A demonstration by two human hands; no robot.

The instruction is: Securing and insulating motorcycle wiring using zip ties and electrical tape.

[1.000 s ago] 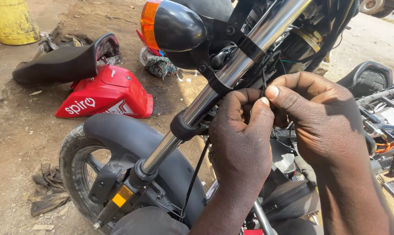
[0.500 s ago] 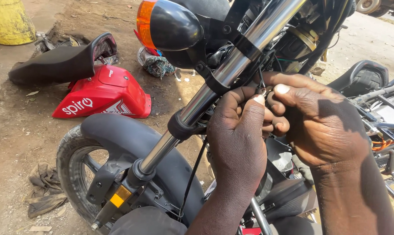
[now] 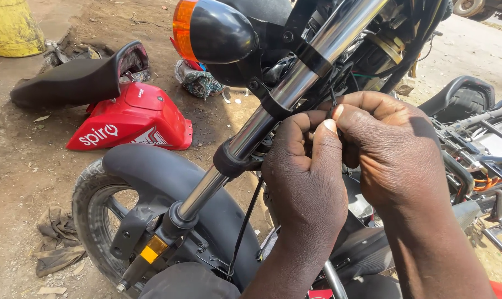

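**Wiring work under way beside the fork tube**

The fingers [image 3: 329, 130] of both hands meet at a thin black wire [image 3: 334, 91] that runs up toward the steering head, just beside the chrome fork tube [image 3: 295, 88]. The left hand [image 3: 306, 177] is curled tight, thumb and forefinger pinched on something small at the wire. The right hand [image 3: 395, 149] is bent over the same spot, fingers clenched against the left (what lies between them is hidden, so I cannot tell whether it is a connector or bare strands).

Judging from this, the job sits in its middle: the wire is being handled, not yet tucked or tied, and other loose wires [image 3: 417, 33] hang around the steering head.

Much remains off the motorcycle. The black seat [image 3: 73, 80] and red body panel [image 3: 134, 119] lie on the dirt ground [image 3: 18, 166], well apart from the 2 hands. The front wheel [image 3: 96, 205], black mudguard [image 3: 168, 171] and orange turn signal [image 3: 206, 27] are in place.
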